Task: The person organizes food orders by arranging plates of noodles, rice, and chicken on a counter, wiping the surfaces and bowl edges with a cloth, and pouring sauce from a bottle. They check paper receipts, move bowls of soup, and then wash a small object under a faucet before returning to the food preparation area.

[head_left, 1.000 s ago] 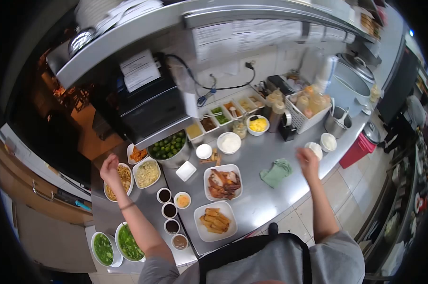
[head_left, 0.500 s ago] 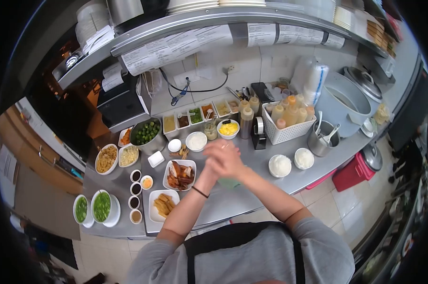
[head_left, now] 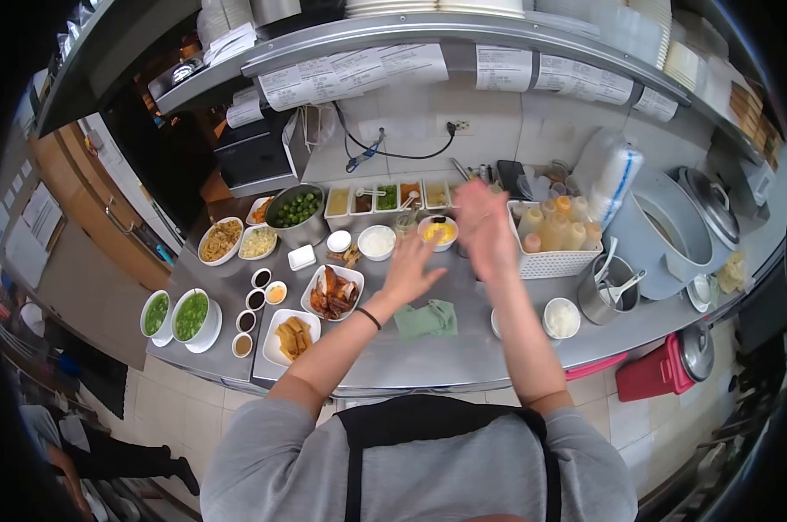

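Observation:
My left hand (head_left: 413,268) hovers over the steel counter with its fingers spread, holding nothing. Just below it lies a crumpled green cloth (head_left: 426,319). My right hand (head_left: 487,233) is raised to the right of it, a little blurred, fingers stretched out and nothing in the palm. Between and behind the hands stands a bowl of yellow pieces (head_left: 440,233). A bowl of white contents (head_left: 376,243) sits left of my left hand. Nearer my left forearm are a square bowl of browned meat (head_left: 333,291) and a dish of yellow-brown strips (head_left: 293,337).
A white basket of squeeze bottles (head_left: 560,265), a metal pot with ladles (head_left: 600,302) and a bowl of white rice (head_left: 561,318) stand right. Left are green soup bowls (head_left: 191,317) and small sauce cups (head_left: 247,321). A shelf edge (head_left: 463,30) runs overhead. A person (head_left: 89,452) is at lower left.
My hands were clasped together and have come apart, the left moving leftward, the right up and rightward. The green cloth is now uncovered. The view has shifted, and a person shows at lower left.

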`<state>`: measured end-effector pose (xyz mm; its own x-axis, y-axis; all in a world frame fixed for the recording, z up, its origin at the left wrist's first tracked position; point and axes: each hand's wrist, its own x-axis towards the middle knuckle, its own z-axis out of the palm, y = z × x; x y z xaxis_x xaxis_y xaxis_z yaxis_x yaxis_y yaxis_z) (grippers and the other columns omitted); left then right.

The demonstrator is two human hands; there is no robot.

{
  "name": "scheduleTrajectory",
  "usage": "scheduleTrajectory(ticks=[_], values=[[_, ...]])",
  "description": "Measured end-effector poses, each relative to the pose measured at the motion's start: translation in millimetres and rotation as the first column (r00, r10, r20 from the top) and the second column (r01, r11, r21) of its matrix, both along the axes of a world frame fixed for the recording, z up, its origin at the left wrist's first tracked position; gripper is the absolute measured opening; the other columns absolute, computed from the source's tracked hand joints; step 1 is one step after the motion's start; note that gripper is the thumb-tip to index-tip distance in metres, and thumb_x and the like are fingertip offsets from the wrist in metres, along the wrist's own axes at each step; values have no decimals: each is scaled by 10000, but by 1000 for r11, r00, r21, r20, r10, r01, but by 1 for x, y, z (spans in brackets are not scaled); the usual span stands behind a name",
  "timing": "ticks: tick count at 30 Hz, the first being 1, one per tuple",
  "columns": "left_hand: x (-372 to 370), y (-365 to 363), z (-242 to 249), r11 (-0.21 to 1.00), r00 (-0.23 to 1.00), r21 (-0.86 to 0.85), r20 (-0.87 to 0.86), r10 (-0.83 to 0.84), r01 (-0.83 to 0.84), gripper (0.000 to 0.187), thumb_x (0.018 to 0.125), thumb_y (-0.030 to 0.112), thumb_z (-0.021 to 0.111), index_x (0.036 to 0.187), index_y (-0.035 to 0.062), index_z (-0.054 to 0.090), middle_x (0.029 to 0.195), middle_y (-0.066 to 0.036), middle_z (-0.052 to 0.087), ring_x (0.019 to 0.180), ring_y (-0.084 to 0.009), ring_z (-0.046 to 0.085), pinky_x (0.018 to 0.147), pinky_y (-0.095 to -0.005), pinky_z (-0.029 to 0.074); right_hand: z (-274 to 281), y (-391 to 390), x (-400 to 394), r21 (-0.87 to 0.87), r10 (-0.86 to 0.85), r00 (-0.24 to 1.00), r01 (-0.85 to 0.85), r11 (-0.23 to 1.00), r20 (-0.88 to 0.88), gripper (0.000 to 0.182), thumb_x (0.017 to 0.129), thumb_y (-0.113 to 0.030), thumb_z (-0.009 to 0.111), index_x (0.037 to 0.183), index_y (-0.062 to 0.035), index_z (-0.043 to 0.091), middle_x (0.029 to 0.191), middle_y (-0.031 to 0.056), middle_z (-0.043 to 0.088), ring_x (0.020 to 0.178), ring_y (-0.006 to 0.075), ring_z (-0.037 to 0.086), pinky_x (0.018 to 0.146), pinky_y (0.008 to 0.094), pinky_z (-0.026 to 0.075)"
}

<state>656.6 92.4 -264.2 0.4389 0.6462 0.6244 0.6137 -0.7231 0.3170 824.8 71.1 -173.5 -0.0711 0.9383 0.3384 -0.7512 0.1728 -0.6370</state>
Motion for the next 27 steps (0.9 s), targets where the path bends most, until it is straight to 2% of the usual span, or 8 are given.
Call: scheduleTrajectory(ticks=[3,7,9,11,14,18,23,27], values=[[-33,37,-5,950,919,-103,239,312,-296,383,714,89,596,1086,21,538,1137,-206,497,1057,-288,502,868,-380,406,82,-15,30,367,-596,781,507,780,187,392,829,-204,567,1172,-47,463,1051,60,523,891,115,509,762,263,427],[-42,44,111,843,777,-537,527,343,-8,160,726,47,602,868,-24,622,721,-65,614,644,-131,572,595,-246,471,159,1,44,569,-778,515,540,620,359,243,788,-131,595,994,-3,579,762,13,588,694,87,532,670,227,435],[-45,75,133,920,732,-376,656,181,109,165,760,52,571,902,-16,621,757,-51,608,659,-119,564,614,-242,464,186,9,35,640,-818,343,510,575,462,305,783,-130,576,1075,-40,554,896,49,599,760,126,541,698,255,430],[-41,110,149,997,763,-42,646,-24,67,219,751,39,574,962,-12,604,827,-51,611,707,-110,556,629,-240,455,198,50,26,966,-999,-12,251,-53,-52,361,722,-117,600,1076,-65,556,939,76,600,834,207,559,753,327,431],[-9,101,187,993,538,48,837,-100,110,266,748,36,574,1011,-6,584,897,-57,606,794,-114,547,656,-247,449,211,49,-1,952,-895,-363,54,-300,-261,545,678,-167,641,1186,-112,452,1134,120,484,1077,285,425,934,412,308],[1,89,201,984,570,-42,819,-66,174,287,749,43,572,1030,-9,558,971,-70,585,866,-140,541,690,-285,463,207,73,-4,997,-946,-317,18,-73,-64,624,622,-199,660,1191,-87,431,1162,147,449,1125,302,379,965,418,261],[11,55,226,853,105,6,992,-71,522,167,759,18,544,918,-17,508,875,-80,558,799,-147,548,712,-354,505,204,72,-9,996,-949,-313,69,-48,-24,585,609,-156,645,1156,-86,449,1128,122,457,1102,273,392,944,419,267],[17,61,231,845,35,106,989,-145,523,110,764,-11,514,868,-39,492,805,-72,539,769,-150,546,747,-374,515,203,74,-10,995,-952,-307,94,-44,-13,568,609,-147,640,1142,-83,454,1105,117,461,1088,268,397,930,413,270]])
